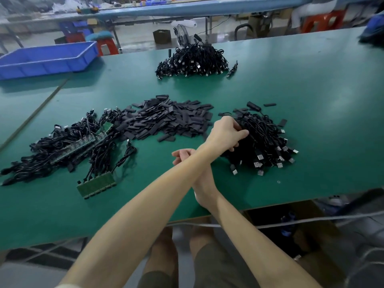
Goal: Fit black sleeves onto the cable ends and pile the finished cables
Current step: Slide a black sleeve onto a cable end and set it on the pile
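My left arm crosses over my right. My left hand [225, 133] reaches to the right, its fingers curled into a pile of black cables with metal plugs [268, 142], gripping cable there. My right hand [184, 156] lies on the table under the left forearm, mostly hidden. Its fingers are loosely curled and nothing shows in them. A heap of flat black sleeves [166, 119] lies in the middle of the table. To the left is a tangle of cables joined to green circuit strips [68, 146]. One green strip [96, 185] lies nearer the front edge.
A third pile of black cables [193, 59] sits far back on the green table [311, 84]. A blue plastic tray [47, 59] stands at the back left corner. A few loose sleeves lie around the right pile. A grey cord runs below the table's front edge.
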The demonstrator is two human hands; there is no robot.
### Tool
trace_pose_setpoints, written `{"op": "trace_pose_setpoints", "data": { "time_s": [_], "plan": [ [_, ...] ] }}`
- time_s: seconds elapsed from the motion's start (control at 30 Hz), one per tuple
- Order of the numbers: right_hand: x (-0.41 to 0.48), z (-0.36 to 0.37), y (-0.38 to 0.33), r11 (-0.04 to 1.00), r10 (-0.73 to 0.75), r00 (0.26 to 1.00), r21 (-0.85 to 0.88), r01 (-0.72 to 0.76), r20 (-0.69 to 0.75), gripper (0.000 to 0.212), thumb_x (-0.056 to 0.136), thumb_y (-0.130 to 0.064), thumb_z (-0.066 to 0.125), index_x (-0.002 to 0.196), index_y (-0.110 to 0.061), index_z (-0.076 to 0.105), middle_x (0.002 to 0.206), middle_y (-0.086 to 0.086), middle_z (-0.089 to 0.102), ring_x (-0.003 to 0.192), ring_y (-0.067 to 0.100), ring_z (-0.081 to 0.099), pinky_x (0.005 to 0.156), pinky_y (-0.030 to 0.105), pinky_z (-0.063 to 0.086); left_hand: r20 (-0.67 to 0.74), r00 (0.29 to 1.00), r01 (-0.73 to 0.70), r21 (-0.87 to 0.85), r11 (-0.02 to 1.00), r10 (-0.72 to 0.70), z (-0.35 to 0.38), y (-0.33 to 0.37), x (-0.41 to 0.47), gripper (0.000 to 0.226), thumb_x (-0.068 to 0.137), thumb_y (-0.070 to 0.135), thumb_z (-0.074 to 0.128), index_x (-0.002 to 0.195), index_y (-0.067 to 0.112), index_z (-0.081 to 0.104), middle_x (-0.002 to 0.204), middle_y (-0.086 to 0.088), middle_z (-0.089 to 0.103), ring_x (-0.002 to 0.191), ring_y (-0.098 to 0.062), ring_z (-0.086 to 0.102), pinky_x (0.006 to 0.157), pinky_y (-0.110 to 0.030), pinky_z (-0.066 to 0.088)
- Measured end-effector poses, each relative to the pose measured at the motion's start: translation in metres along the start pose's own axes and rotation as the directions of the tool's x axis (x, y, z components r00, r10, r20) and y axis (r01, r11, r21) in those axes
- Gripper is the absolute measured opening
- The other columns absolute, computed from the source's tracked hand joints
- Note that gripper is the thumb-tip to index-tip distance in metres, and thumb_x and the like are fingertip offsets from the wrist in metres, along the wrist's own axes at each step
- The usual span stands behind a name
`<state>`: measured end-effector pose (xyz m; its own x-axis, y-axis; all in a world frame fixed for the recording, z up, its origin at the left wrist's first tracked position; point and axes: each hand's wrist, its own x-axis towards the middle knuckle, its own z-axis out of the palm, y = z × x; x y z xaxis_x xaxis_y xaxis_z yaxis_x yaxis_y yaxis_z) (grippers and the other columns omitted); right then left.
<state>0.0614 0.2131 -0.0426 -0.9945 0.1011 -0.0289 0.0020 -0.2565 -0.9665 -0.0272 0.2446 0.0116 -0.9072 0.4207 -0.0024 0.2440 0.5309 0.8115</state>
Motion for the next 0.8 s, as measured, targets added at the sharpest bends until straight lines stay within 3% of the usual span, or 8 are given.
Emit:
{"op": "trace_pose_setpoints", "data": {
  "time_s": [0.13, 0.27, 0.37, 0.43, 0.53, 0.6, 0.8],
  "plan": [
    [0.0, 0.001, 0.0, 0.999, 0.029, 0.999, -0.02, -0.028, 0.045, 0.022, 0.109, -0.022, 0.053, 0.108, -0.004, 0.066, 0.076, -0.009, 0.066, 0.066, 0.006, 0.058, 0.061, 0.022, 0.047, -0.032, 0.999, -0.041, -0.099, 0.994, 0.038, -0.004, 0.001, -0.01, 0.028, 0.097, 0.026, 0.068, 0.112, 0.005, 0.056, 0.089, -0.009, 0.069, 0.046, -0.006, 0.062, 0.046, -0.022, 0.052],
    [0.003, 0.001, 0.0, 0.997, 0.064, 0.997, 0.029, -0.066, 0.04, 0.023, 0.108, -0.013, 0.051, 0.112, 0.005, 0.065, 0.084, -0.007, 0.068, 0.076, 0.006, 0.061, 0.069, 0.019, 0.05, -0.051, 0.995, -0.091, -0.13, 0.987, 0.085, -0.014, 0.003, -0.022, 0.025, 0.1, 0.026, 0.063, 0.114, 0.006, 0.057, 0.091, -0.005, 0.069, 0.055, -0.008, 0.067, 0.048, -0.021, 0.052],
    [0.005, -0.002, 0.002, 0.993, 0.081, 0.997, -0.082, -0.081, -0.008, 0.018, 0.104, 0.0, 0.052, 0.1, -0.012, 0.064, 0.089, -0.008, 0.065, 0.079, 0.001, 0.061, 0.076, 0.018, 0.051, -0.058, 0.991, -0.126, -0.104, 0.987, 0.121, -0.027, -0.006, -0.036, 0.02, 0.1, 0.022, 0.063, 0.115, 0.01, 0.06, 0.095, 0.001, 0.069, 0.065, -0.011, 0.071, 0.055, -0.023, 0.055],
    [0.005, 0.0, 0.002, 0.979, 0.052, 0.996, -0.192, -0.064, -0.067, 0.031, 0.1, 0.003, 0.054, 0.084, -0.024, 0.059, 0.082, -0.011, 0.061, 0.068, -0.005, 0.058, 0.066, 0.013, 0.049, -0.091, 0.984, -0.157, -0.047, 0.987, 0.152, -0.039, -0.017, -0.047, 0.016, 0.099, 0.021, 0.064, 0.114, 0.014, 0.063, 0.097, 0.004, 0.069, 0.072, -0.009, 0.071, 0.065, -0.021, 0.054],
    [0.006, 0.004, -0.001, 0.988, -0.028, 0.999, -0.153, 0.023, -0.035, 0.032, 0.101, 0.002, 0.05, 0.073, -0.01, 0.058, 0.061, -0.008, 0.056, 0.055, 0.006, 0.048, 0.057, 0.025, 0.039, -0.191, 0.967, -0.157, 0.085, 0.984, 0.171, -0.065, -0.039, -0.067, 0.015, 0.098, 0.02, 0.064, 0.113, 0.019, 0.066, 0.103, 0.007, 0.068, 0.09, -0.004, 0.064, 0.079, -0.011, 0.047],
    [0.004, 0.005, -0.001, 0.992, -0.065, 0.998, -0.105, 0.064, 0.0, 0.031, 0.108, -0.01, 0.052, 0.079, -0.005, 0.063, 0.064, -0.005, 0.059, 0.061, 0.01, 0.049, 0.059, 0.025, 0.04, -0.23, 0.961, -0.109, 0.188, 0.976, 0.151, -0.089, -0.056, -0.083, 0.015, 0.098, 0.019, 0.063, 0.112, 0.022, 0.067, 0.105, 0.008, 0.064, 0.094, 0.0, 0.06, 0.077, -0.007, 0.044],
    [0.004, 0.003, 0.005, 0.987, -0.055, 0.998, -0.152, 0.057, 0.019, 0.032, 0.11, -0.023, 0.05, 0.096, -0.009, 0.075, 0.075, -0.005, 0.07, 0.071, 0.007, 0.061, 0.066, 0.022, 0.049, -0.297, 0.954, 0.123, 0.526, 0.842, 0.046, -0.156, -0.101, -0.138, 0.019, 0.097, 0.02, 0.065, 0.116, 0.018, 0.067, 0.108, 0.003, 0.056, 0.094, -0.016, 0.06, 0.086, -0.035, 0.051]
  ]
}}
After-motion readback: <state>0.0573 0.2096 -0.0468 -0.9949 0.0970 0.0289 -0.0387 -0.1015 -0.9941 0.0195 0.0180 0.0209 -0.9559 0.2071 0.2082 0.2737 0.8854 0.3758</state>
